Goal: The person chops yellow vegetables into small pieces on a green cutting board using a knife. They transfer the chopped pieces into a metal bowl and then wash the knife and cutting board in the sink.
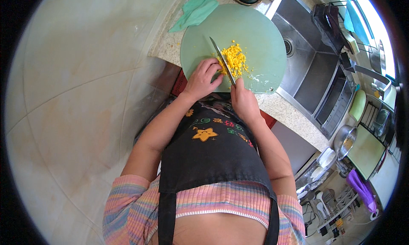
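A round, pale green cutting board (265,43) with one straight edge lies on the speckled counter. Finely chopped yellow food (235,60) is heaped near its middle, with a few bits scattered around. My right hand (246,99) is closed on the handle of a kitchen knife (220,55), whose blade points up and left along the left side of the heap. My left hand (204,76) rests on the board just left of the blade, fingers bent towards the yellow pieces; whether it holds any is hidden. A wet patch glistens at the board's lower right.
A green cloth (199,10) touches the board's upper left. To the right is a stainless steel sink (314,69) with a faucet (374,72). Beyond it are a metal bowl (343,142), a rectangular cutting board (366,149) and a purple cloth (361,187).
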Demonstrator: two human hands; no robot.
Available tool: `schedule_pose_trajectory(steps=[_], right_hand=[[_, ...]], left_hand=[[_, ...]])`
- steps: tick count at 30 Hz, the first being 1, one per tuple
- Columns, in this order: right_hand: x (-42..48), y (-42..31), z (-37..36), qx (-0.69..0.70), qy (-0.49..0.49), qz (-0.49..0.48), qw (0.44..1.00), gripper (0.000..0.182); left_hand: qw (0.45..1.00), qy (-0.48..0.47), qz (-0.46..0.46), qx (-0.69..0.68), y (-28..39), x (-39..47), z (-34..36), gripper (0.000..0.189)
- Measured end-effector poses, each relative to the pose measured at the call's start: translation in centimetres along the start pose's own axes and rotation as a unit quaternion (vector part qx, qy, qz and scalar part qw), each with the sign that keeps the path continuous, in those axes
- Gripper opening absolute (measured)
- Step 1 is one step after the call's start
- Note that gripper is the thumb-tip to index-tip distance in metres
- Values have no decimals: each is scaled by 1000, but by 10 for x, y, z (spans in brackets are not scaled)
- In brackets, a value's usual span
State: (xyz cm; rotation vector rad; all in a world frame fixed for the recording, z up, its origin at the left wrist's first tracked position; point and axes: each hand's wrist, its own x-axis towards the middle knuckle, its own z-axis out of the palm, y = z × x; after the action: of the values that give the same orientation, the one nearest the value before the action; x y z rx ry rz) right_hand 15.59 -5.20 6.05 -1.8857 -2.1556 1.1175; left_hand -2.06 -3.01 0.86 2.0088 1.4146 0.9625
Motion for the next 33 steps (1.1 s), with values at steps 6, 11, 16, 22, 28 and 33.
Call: schedule_pose_trajectory(steps=[6, 11, 16, 22, 28, 33], right_hand=[[5, 4, 10, -19, -7, -4, 1000, 18], [23, -3, 10, -45, -37, 4, 998, 14], [15, -4, -5, -19, -44, 0, 999, 17], [13, -7, 5, -63, -56, 21, 996, 15], [18, -4, 2, -40, -43, -8, 998, 15], [13, -3, 8, -55, -37, -17, 998, 17]], left_hand=[[999, 19, 32, 6, -5, 0, 3, 18], [1000, -8, 8, -16, -6, 2, 2, 19], [999, -4, 25, -28, -6, -3, -4, 19], [999, -12, 41, -3, -8, -3, -3, 18], [997, -22, 64, 33, -15, -10, -7, 25], [994, -56, 78, 53, -17, -12, -13, 28]])
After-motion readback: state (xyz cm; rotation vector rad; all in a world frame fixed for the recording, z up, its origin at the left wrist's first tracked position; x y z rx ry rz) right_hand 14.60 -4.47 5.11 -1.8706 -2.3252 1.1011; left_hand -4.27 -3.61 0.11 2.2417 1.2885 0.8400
